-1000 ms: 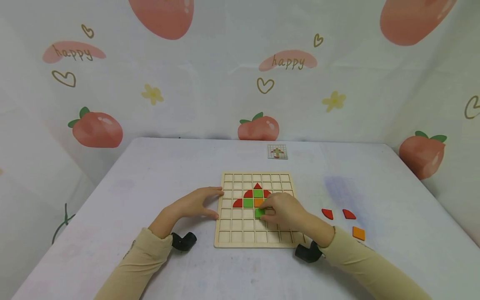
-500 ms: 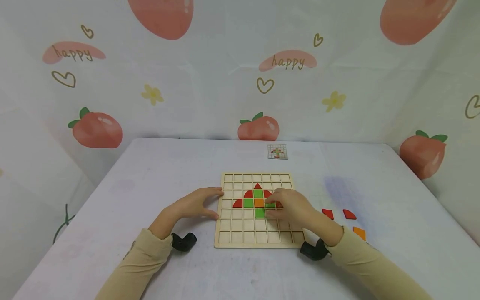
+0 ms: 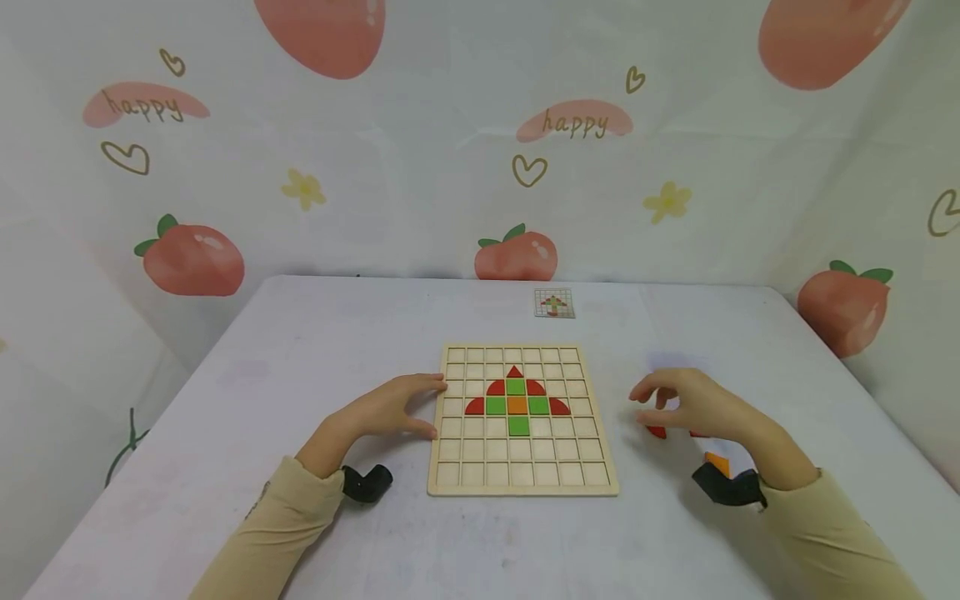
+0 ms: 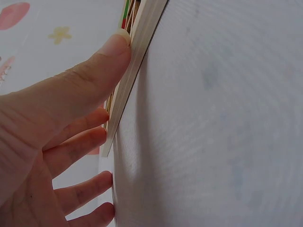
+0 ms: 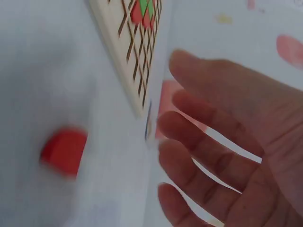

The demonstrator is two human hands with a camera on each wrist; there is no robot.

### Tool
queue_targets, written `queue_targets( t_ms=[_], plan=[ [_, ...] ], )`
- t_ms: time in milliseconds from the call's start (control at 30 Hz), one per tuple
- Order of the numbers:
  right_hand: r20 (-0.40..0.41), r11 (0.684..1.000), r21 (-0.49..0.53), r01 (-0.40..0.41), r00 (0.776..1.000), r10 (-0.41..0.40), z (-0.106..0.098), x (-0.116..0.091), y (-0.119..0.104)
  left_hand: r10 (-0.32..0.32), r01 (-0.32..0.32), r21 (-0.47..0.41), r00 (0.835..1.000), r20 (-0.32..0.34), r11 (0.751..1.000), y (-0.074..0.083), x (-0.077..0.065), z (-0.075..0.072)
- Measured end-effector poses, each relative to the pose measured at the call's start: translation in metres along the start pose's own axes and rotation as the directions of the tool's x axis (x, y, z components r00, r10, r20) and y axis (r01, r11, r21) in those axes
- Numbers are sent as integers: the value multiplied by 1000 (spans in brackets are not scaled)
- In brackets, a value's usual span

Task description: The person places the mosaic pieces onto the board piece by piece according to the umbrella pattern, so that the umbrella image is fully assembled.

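Observation:
A wooden grid board [image 3: 457,475] lies on the table with red, green and orange pieces set in its cells. A green square tile [image 3: 518,427] sits below the orange square tile [image 3: 517,405]. My left hand [image 3: 382,407] touches the board's left edge with thumb and fingertips, fingers fairly straight. My right hand [image 3: 693,404] hovers right of the board, fingers loosely bent and holding nothing. Below it lies a red quarter-circle piece [image 3: 657,432], also seen as a blurred red piece [image 5: 66,151] in the right wrist view. A second red piece [image 3: 698,434] is mostly hidden by the hand.
An orange square tile [image 3: 717,463] lies near the right wrist, partly covered by the black wrist camera [image 3: 727,487]. A small pattern card [image 3: 554,303] lies behind the board. A printed cloth backdrop [image 3: 420,167] hangs along the table's far edge.
My right hand has let go of the green tile, left it in its cell, and moved right over the loose red pieces. The left hand stays at the board's edge.

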State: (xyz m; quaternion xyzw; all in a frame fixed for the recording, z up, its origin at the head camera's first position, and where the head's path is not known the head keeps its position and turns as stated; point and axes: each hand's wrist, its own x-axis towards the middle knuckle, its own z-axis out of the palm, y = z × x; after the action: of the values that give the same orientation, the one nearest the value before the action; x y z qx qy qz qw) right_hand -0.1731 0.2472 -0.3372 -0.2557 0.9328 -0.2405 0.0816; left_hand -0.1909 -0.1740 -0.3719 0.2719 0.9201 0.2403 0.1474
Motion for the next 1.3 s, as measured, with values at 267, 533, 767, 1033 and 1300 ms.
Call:
queue_targets(
  t_ms=[267,533,767,1033,1300],
  plan=[
    [160,997,72,-35,987,23,-12,-32,35,2,-2,-4,1000,4,1000,0,0,0],
    [210,987,158,-30,978,-4,-7,-49,58,-4,4,-5,1000,9,1000,0,1,-1],
    [257,976,211,-45,966,-11,-4,-53,63,-10,10,-16,1000,9,1000,0,1,-1],
    [263,979,200,-45,965,-9,-1,-53,64,0,0,-13,1000,7,1000,1,0,0],
    [244,980,198,4,968,-53,1,-52,59,0,0,-16,1000,6,1000,1,-1,0]
  ],
)
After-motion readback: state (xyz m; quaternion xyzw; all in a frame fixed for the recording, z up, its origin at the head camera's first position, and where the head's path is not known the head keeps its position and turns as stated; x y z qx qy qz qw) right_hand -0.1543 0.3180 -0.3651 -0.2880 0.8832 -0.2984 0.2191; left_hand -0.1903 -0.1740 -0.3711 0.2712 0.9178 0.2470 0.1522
